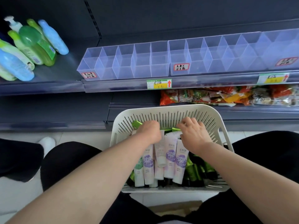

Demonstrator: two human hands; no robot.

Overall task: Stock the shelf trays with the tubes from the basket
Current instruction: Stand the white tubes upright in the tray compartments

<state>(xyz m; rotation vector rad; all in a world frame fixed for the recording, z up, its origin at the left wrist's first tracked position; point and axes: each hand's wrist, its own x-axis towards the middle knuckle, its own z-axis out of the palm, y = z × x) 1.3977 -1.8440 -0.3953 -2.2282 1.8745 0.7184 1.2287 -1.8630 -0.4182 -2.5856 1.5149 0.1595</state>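
A white slotted basket (pixel 168 113) sits in front of my knees, holding several white-and-purple tubes (pixel 169 157) and several green tubes (pixel 195 172). My left hand (pixel 149 131) reaches into the far part of the basket with its fingers curled down around a green tube (pixel 136 123). My right hand (pixel 193 132) is beside it, fingers bent over the top ends of the white tubes and a green tube (pixel 175 129); what it grips is hidden. Clear divided shelf trays (pixel 124 62) stand on the shelf above, with nothing in their compartments.
Green and blue bottles (pixel 32 46) stand at the shelf's left end. Price labels (pixel 159 84) hang on the shelf edge. Colourful snack packets (pixel 226 95) lie on the lower shelf behind the basket. A white shoe (pixel 47 143) shows on the floor at left.
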